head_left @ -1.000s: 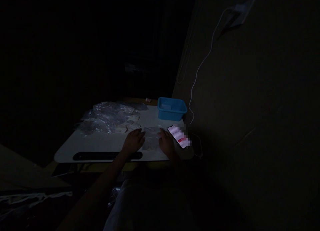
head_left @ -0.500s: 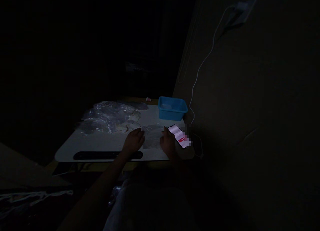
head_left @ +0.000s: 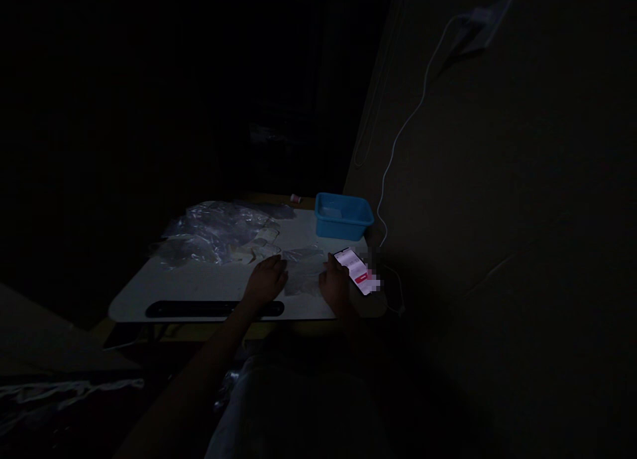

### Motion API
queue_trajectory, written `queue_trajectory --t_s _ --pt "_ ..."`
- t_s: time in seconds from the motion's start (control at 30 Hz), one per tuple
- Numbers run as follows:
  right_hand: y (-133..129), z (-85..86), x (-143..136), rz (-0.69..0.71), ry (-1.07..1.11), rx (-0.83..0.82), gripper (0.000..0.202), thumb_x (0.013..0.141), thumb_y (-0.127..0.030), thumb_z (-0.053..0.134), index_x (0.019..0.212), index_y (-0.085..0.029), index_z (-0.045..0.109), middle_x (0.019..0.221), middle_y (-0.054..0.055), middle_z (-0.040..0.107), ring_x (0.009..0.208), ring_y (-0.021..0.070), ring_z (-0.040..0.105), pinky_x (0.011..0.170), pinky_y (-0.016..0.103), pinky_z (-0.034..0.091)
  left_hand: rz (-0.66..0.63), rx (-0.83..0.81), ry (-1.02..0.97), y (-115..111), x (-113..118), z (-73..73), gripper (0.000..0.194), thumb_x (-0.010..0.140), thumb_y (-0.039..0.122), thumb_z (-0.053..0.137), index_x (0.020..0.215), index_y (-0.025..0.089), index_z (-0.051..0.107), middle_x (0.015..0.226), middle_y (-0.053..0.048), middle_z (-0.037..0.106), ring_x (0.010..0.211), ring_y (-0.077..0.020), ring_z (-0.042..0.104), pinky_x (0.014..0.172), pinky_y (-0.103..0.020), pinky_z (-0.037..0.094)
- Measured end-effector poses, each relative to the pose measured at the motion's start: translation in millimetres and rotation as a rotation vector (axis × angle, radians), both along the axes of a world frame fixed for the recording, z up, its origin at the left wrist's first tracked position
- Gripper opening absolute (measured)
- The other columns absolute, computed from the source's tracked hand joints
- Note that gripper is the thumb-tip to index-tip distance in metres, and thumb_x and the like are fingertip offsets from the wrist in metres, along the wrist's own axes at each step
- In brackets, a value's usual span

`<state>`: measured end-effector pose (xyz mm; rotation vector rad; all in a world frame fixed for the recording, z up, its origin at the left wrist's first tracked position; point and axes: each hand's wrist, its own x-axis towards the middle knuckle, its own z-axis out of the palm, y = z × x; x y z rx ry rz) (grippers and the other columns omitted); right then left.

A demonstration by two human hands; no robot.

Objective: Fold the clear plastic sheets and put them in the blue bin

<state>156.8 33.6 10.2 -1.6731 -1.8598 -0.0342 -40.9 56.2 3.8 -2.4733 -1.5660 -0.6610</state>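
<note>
The room is very dark. On a small white table lies a thin clear plastic bag, spread flat between my hands. My left hand rests at its left edge, fingers bent together on the plastic. At the right edge, my right hand is closed in a pinch, though shadow hides the fingertips. Just right of that hand is a phone with its screen lit. A crumpled heap of clear plastic bags covers the table's far left part.
A blue plastic basket stands at the back right, with something pale inside. Behind the table lies a small pink-and-white cup-like item. A white cable hangs from a wall socket. A black slot runs along the front edge.
Both hands stay almost in the same place. The far edge of the plastic bag between them has shifted slightly and shows more of a fold.
</note>
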Motion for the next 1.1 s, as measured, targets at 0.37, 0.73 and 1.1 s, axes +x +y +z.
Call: queue_trajectory --t_s 0.37,0.73,1.1 --pt "-0.2 0.7 -0.8 0.003 -0.01 -0.017 0.052 0.074 -0.012 0.041 0.126 -0.008 0.04 0.108 0.013 0.061 0.105 0.0226 0.049 0.09 0.036 0.032 0.005 0.006 0.003 1.3 -0.1 -2.0 0.036 0.082 0.03 0.038 0.109 0.015 0.055 0.12 -0.012 0.054 0.112 -0.0236 0.049 0.094 -0.04 0.039" --pt "-1.9 3.4 0.1 0.166 -0.017 0.014 0.051 0.073 -0.01 0.042 0.124 -0.011 0.042 0.11 0.008 0.061 0.111 0.02 0.046 0.097 0.034 0.029 0.001 0.009 -0.014 2.8 0.3 -2.3 0.039 0.085 0.029 0.031 0.112 0.01 0.053 0.119 -0.015 0.054 0.112 -0.0234 0.048 0.095 -0.038 0.039" --pt "0.9 -1.0 0.6 0.126 -0.05 0.009 0.051 0.073 -0.012 0.043 0.123 -0.011 0.043 0.11 0.011 0.06 0.108 0.0206 0.047 0.094 0.034 0.03 -0.023 0.016 -0.001 0.8 -1.2 0.9 0.037 0.083 0.031 0.037 0.108 0.013 0.057 0.117 -0.014 0.055 0.107 -0.024 0.051 0.093 -0.037 0.04"
